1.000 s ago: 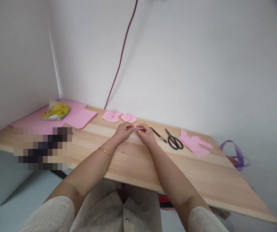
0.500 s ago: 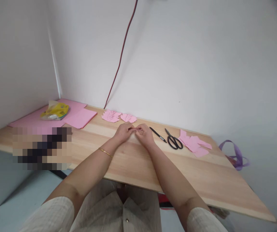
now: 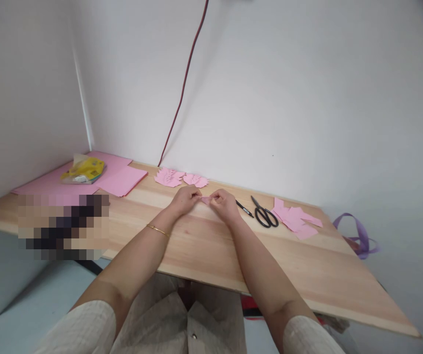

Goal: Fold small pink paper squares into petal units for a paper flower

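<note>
Over the middle of the wooden table, my left hand and my right hand pinch the two ends of a small folded pink paper piece. Both hands have their fingers closed on it, close to the tabletop. A gold bangle sits on my left wrist. Two cut pink paper shapes lie just beyond my hands near the wall. A black pen lies right beside my right hand.
Black scissors and a heap of pink paper scraps lie to the right. Pink paper sheets with a yellow packet on them sit at the far left. A purple ribbon hangs off the right edge. A red cable runs down the wall.
My hands came together over the pink piece, then drew slightly apart again, so a short bit of it shows between the fingertips. The view shifted a little.
</note>
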